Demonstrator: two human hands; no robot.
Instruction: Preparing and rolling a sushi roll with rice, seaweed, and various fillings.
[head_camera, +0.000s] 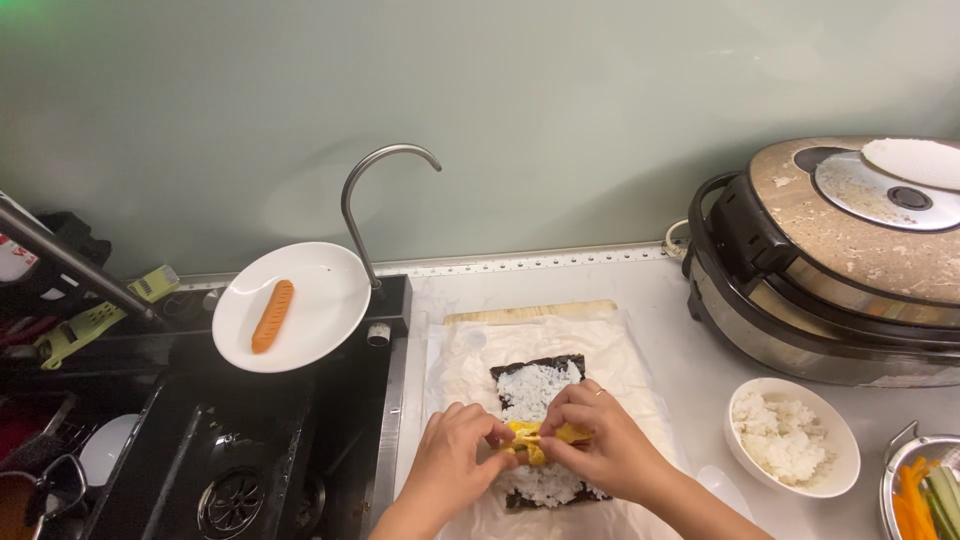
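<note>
A dark seaweed sheet (547, 364) spread with white rice (535, 386) lies on a white film over a wooden mat (530, 312). Across the rice lies a yellow egg strip (538, 435). My left hand (455, 455) pinches its left end and my right hand (605, 445) holds its right end, fingers of both hands meeting over the rice.
A white bowl of rice (790, 435) stands to the right, with a metal bowl of carrot and cucumber sticks (925, 490) at the corner. A large rice cooker (840, 260) fills the back right. A white plate with a sausage (290, 305) rests on the black sink (250, 440) by the tap (365, 200).
</note>
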